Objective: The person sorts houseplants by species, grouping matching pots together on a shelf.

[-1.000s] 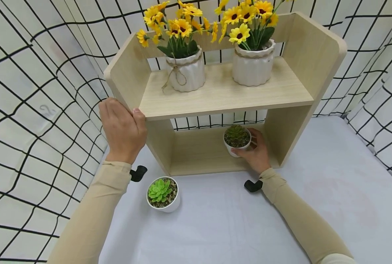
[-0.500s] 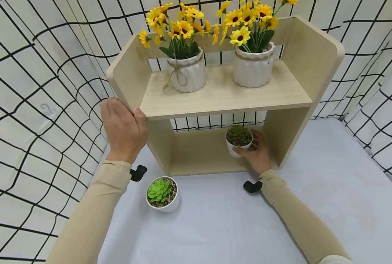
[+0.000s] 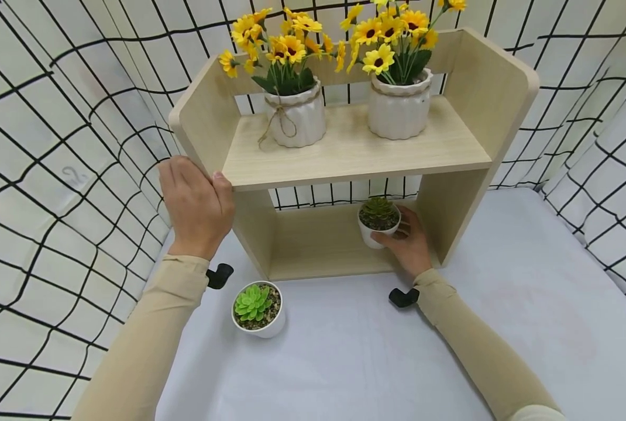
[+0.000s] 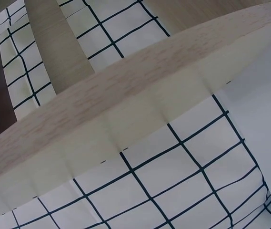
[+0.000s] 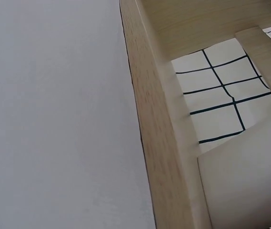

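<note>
My left hand (image 3: 196, 207) grips the front edge of the left side panel of a light wooden two-tier shelf (image 3: 302, 172). In the left wrist view, that panel's edge (image 4: 125, 95) crosses the picture and no fingers show. My right hand (image 3: 410, 242) holds a potted dark green succulent (image 3: 378, 215) in the lower compartment, thumb in front and fingers round the right side. The white pot (image 5: 249, 176) also shows in the right wrist view. A bright green succulent (image 3: 257, 309) in a white pot stands on the table, before the shelf's left end.
On the upper board stand two white pots of yellow flowers, one left (image 3: 295, 117) and one right (image 3: 399, 108). Black-lined grid walls (image 3: 81, 175) rise left, right and behind. A white cloth (image 3: 334, 351) covers the table.
The head view has shifted slightly, with the shelf's right end appearing farther left. Both hands keep their holds, and the dark succulent sits a touch nearer the right panel.
</note>
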The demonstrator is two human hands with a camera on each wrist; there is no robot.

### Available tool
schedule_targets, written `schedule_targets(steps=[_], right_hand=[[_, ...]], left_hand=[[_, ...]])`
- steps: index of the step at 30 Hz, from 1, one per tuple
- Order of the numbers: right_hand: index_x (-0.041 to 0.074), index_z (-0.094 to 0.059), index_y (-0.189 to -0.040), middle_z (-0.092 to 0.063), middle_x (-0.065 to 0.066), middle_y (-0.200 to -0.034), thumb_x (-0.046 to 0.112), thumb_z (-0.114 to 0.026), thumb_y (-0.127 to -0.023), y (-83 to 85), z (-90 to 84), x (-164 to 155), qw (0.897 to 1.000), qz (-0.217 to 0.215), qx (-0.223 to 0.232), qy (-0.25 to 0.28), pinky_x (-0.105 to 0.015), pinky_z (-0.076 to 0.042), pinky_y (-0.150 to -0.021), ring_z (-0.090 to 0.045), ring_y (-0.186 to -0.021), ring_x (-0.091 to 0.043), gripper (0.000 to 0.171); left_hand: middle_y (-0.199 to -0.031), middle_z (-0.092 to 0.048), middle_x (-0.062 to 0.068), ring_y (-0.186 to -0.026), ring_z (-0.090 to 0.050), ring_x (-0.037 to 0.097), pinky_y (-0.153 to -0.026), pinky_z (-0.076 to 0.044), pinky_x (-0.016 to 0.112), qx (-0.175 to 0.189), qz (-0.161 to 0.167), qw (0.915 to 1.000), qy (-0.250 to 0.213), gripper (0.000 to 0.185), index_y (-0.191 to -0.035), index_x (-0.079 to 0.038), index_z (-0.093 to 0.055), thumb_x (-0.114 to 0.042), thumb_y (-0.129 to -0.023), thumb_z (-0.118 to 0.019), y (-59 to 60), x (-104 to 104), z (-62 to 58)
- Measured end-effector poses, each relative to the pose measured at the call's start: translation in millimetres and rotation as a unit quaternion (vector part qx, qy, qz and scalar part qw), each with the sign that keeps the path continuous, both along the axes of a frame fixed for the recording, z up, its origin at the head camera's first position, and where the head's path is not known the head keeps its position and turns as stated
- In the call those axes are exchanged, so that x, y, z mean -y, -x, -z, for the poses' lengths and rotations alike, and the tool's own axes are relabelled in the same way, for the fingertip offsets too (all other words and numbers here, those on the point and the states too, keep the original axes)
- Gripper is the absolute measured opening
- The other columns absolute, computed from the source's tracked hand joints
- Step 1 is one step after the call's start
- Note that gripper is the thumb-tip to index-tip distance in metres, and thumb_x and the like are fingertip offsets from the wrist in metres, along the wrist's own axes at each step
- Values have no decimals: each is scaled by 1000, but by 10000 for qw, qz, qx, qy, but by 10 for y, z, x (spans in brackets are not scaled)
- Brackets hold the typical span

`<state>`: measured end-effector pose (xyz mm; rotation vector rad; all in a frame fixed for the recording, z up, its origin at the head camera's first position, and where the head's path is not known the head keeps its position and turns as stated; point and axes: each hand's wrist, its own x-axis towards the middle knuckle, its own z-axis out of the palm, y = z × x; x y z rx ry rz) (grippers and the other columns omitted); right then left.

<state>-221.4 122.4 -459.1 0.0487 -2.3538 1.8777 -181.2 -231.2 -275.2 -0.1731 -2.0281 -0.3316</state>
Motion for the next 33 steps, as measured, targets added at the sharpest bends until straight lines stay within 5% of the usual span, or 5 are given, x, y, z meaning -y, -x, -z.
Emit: schedule_targets(steps=[6,19,33], right_hand=[[17,-38,-158,-48,-19,-151,21,-84,-84,-122,-113,-33,9999,-79,78,11,-50,-45,-115,-54,-135,-38,88],[10,-50,-150,-55,-12,-147,14,-88,-80,-466,-150,38,9981,128,-597,-54,-50,-47,-112,-57,-128,-33,80],[3,-54,-139,-60,-17,-138,5,-88,-76,-799,-220,413,9908,-962,-939,140,-42,-52,-106,-58,-122,-41,72]], left_hand=[[-97,-43,30,-93,-36,44,-82,-30,52,25,-36,10000,4,43,-113,11,-42,-28,-97,-32,-6,6,-1],[-96,-40,30,-91,-34,44,-81,-29,52,111,-23,9999,20,41,-111,11,-42,-27,-97,-33,-2,27,5],[-97,-41,30,-92,-35,44,-82,-29,52,95,30,9999,-18,42,-111,11,-42,-27,-98,-33,11,16,17]])
